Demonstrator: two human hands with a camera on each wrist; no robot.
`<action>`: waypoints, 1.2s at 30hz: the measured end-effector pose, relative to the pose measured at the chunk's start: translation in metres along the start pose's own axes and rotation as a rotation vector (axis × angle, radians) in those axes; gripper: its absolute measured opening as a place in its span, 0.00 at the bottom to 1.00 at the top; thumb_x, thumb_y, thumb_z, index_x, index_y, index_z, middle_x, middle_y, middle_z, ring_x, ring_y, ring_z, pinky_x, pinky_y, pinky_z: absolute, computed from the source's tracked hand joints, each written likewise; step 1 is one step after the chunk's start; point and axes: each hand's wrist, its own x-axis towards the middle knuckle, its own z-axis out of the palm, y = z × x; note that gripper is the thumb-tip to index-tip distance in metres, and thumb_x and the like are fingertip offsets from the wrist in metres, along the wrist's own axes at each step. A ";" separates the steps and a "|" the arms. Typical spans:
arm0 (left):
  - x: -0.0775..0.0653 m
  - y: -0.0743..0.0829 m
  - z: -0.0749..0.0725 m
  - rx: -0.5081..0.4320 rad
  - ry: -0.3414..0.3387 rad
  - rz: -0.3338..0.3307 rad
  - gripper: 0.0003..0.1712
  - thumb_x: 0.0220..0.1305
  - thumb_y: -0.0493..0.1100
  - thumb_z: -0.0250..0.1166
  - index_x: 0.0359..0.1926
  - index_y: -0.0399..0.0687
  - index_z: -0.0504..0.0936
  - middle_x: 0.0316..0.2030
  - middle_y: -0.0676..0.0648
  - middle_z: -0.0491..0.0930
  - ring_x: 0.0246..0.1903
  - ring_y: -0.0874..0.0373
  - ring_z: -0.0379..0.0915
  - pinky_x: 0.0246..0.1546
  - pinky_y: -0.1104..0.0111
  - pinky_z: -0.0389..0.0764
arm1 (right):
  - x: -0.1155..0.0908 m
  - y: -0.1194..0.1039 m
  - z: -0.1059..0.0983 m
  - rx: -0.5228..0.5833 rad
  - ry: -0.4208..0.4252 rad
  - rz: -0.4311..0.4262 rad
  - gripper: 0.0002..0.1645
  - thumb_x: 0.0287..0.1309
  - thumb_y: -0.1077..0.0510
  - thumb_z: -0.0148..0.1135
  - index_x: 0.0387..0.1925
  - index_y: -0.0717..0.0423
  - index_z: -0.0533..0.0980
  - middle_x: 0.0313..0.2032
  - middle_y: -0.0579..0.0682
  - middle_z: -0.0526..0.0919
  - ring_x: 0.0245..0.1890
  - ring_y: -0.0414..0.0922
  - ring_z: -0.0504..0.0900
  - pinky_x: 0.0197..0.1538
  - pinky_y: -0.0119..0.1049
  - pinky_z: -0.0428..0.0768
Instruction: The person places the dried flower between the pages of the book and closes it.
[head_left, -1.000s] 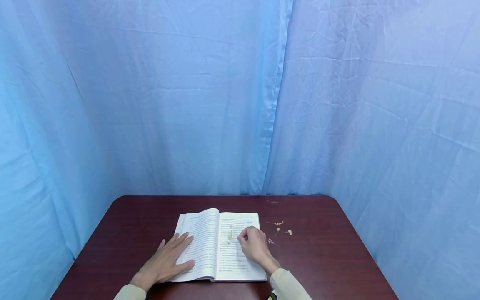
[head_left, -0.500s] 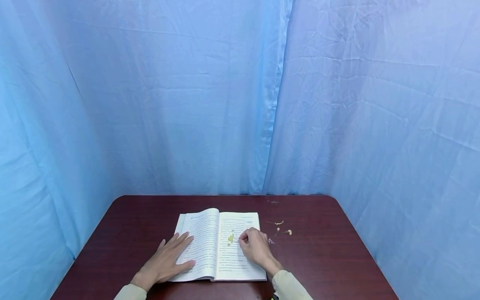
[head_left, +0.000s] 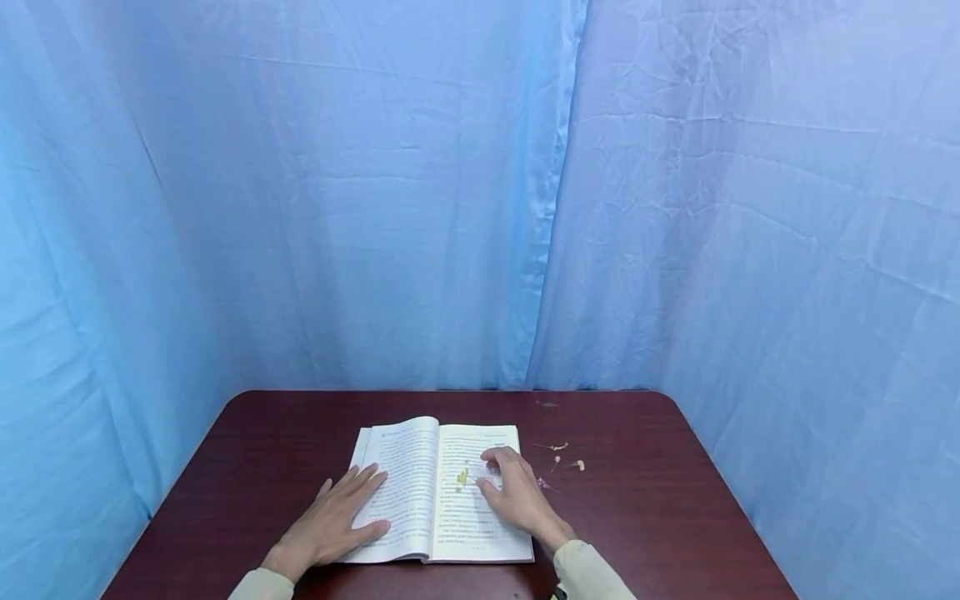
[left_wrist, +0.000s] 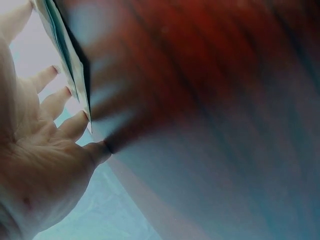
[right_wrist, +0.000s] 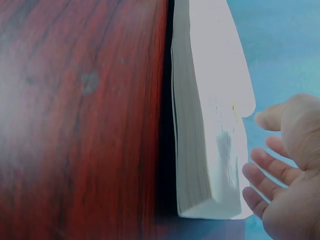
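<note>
An open book [head_left: 476,537] with printed pages lies on the table. My left hand [head_left: 324,523] rests flat on its left page with the fingers spread. On the right page is a small yellow dried flower [head_left: 462,477], a faint yellow fleck in the right wrist view. Just right of it, my right hand [head_left: 519,498] hovers over the page, thumb and fingers parted and nothing between them. From the right wrist view, that hand [right_wrist: 290,170] shows its fingers loosely bent beside the book's thick page edge [right_wrist: 192,150]. The left wrist view shows the left fingers [left_wrist: 72,125] at the book's edge.
Right of the book, several small dried flowers lie on the dark red table [head_left: 645,517]: pale ones [head_left: 579,465] and a purple one [head_left: 542,482] close to my right hand. A greyish spot [head_left: 547,405] shows near the far edge. Blue curtains [head_left: 375,208] surround the table.
The right thumb and fingers have parted from their pinch, and the yellow flower stays on the right page, slightly nearer me than before. My left hand has not moved.
</note>
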 end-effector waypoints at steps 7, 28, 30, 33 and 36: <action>-0.001 -0.001 0.000 -0.003 0.003 -0.001 0.48 0.75 0.70 0.67 0.84 0.48 0.73 0.86 0.39 0.68 0.87 0.30 0.59 0.81 0.21 0.58 | 0.009 0.010 -0.008 -0.031 0.015 -0.015 0.26 0.72 0.61 0.75 0.67 0.63 0.81 0.60 0.60 0.88 0.63 0.57 0.87 0.68 0.60 0.84; -0.001 0.003 -0.003 -0.015 -0.003 -0.014 0.49 0.75 0.70 0.67 0.84 0.47 0.73 0.86 0.38 0.68 0.87 0.30 0.59 0.83 0.22 0.57 | 0.042 0.041 -0.038 -0.199 -0.201 0.028 0.44 0.80 0.46 0.69 0.85 0.61 0.65 0.84 0.68 0.68 0.89 0.71 0.59 0.89 0.72 0.58; -0.001 0.002 -0.002 -0.015 -0.005 -0.017 0.49 0.75 0.70 0.67 0.84 0.47 0.73 0.86 0.38 0.67 0.87 0.30 0.59 0.83 0.22 0.57 | 0.044 0.043 -0.039 -0.202 -0.209 0.048 0.44 0.81 0.45 0.68 0.86 0.60 0.65 0.85 0.68 0.67 0.89 0.70 0.58 0.89 0.71 0.57; 0.000 0.002 -0.002 -0.018 -0.010 -0.020 0.49 0.75 0.70 0.67 0.84 0.47 0.73 0.86 0.39 0.67 0.87 0.30 0.59 0.83 0.22 0.57 | 0.046 0.044 -0.041 -0.201 -0.209 0.070 0.43 0.81 0.44 0.67 0.85 0.59 0.66 0.85 0.67 0.67 0.89 0.70 0.58 0.89 0.71 0.57; 0.000 0.003 -0.002 -0.021 -0.012 -0.022 0.49 0.75 0.70 0.67 0.84 0.47 0.73 0.86 0.39 0.67 0.87 0.30 0.59 0.83 0.22 0.57 | 0.048 0.045 -0.043 -0.198 -0.212 0.083 0.43 0.81 0.43 0.67 0.85 0.57 0.67 0.85 0.67 0.66 0.89 0.71 0.57 0.89 0.73 0.55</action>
